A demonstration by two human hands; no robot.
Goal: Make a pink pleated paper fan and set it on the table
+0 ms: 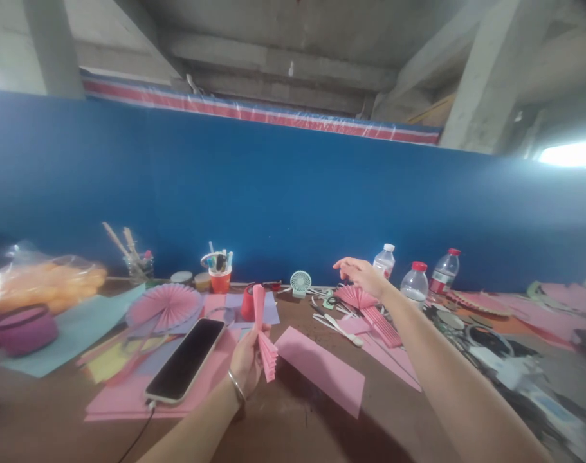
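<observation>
My left hand (247, 365), with a bangle at its wrist, is closed around a strip of pink pleated paper (267, 354). The strip is pinched at its middle, and its lower end spreads into folds. My right hand (363, 275) is held out above the back of the table with its fingers stretched and nothing in them. Below it lie a pink paper fan (355, 296) and another pleated pink strip (382, 326). Between my arms rests a flat pink paper sheet (324, 373). White-handled tools (343, 329) lie left of my right forearm.
A phone (186, 360) with a cable lies on stacked pink paper, beside a round pink fan (166, 307). A red cup of pens (220, 278), a small desk fan (300, 283) and bottles (415, 283) line the blue partition (273, 193). Cables and gadgets (509, 373) crowd the right.
</observation>
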